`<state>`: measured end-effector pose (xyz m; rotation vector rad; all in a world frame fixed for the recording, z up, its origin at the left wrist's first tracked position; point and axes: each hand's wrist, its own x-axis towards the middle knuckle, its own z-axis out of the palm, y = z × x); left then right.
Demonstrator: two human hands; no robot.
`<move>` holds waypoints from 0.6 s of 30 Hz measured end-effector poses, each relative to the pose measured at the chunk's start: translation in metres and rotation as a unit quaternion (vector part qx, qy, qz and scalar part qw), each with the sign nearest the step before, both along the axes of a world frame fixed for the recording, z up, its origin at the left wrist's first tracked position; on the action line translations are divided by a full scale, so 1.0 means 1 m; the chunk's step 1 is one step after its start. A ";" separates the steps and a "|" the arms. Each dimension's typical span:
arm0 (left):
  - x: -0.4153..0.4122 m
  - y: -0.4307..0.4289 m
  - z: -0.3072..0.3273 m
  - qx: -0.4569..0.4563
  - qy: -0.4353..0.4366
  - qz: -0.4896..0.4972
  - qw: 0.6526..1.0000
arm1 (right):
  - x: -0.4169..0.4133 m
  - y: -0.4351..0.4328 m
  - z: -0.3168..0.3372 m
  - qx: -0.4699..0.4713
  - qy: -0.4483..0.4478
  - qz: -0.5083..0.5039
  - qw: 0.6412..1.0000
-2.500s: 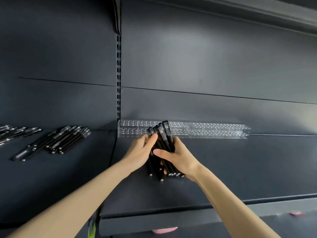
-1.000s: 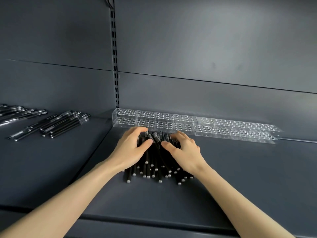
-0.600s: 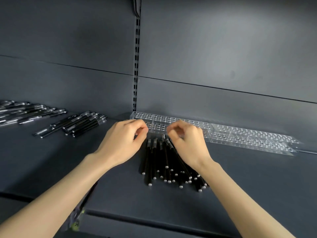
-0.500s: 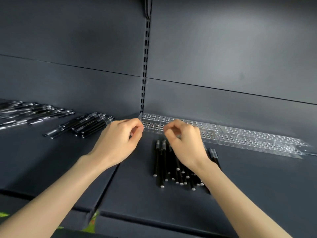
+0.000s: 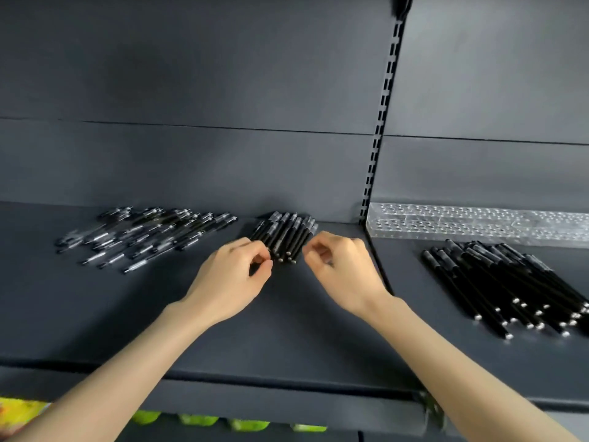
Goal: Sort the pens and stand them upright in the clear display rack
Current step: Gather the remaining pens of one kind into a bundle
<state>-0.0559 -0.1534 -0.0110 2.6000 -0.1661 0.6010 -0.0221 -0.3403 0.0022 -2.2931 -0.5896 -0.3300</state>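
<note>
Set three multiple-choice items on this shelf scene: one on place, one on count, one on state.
1. Where is the clear rack? A. left bay B. right bay, at the back C. on the floor
2. How many pen groups lie on the shelf? A. two B. three C. five
3. How are those groups placed? A. lying flat B. upright in the rack C. hanging
Answers: B, it stands behind the right pile; B, left pile, middle bundle, right pile; A, no pen stands in the rack.

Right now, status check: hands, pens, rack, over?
Left hand and right hand curled, empty, flanking small bundle of black pens. Clear perforated display rack stands empty; loose black pen pile lies before it.
</note>
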 end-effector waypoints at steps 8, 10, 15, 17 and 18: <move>0.048 0.043 -0.008 0.040 0.079 0.016 0.996 | 0.023 0.046 -0.004 -0.043 0.019 -0.043 0.998; 0.062 0.048 -0.009 0.031 0.100 0.009 0.994 | 0.035 0.051 -0.006 -0.053 0.015 -0.047 0.997; 0.089 0.056 -0.006 0.063 0.127 -0.017 0.990 | 0.075 0.064 -0.014 -0.092 0.013 -0.055 0.994; 0.095 0.059 -0.006 0.073 0.125 -0.014 0.989 | 0.089 0.068 -0.017 -0.114 0.033 -0.056 0.991; 0.099 0.060 -0.007 0.084 0.116 -0.011 0.990 | 0.095 0.070 -0.018 -0.120 0.041 -0.056 0.990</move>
